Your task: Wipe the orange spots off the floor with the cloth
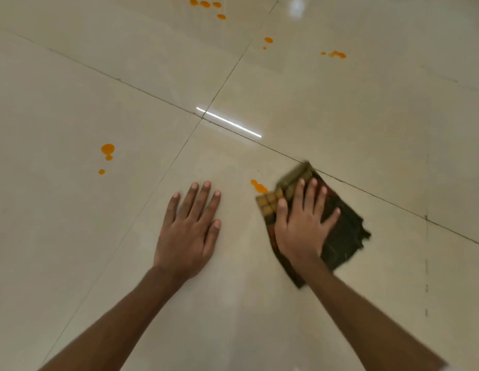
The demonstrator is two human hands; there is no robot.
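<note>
My right hand (302, 223) presses flat on a dark checked cloth (342, 236) folded on the beige tiled floor (340, 116). An orange spot (258, 186) lies just beyond the cloth's near-left corner, touching its edge. My left hand (190, 228) rests flat on the bare tile, fingers spread, holding nothing. More orange spots sit to the left (107, 149), at the far top (205, 4), at the upper middle (268, 40) and at the upper right (337, 54).
Dark grout lines cross the floor and meet at a joint (203, 116). A bright streak of reflected light (229, 121) lies across that joint. Another glare patch (297, 6) shows at the top.
</note>
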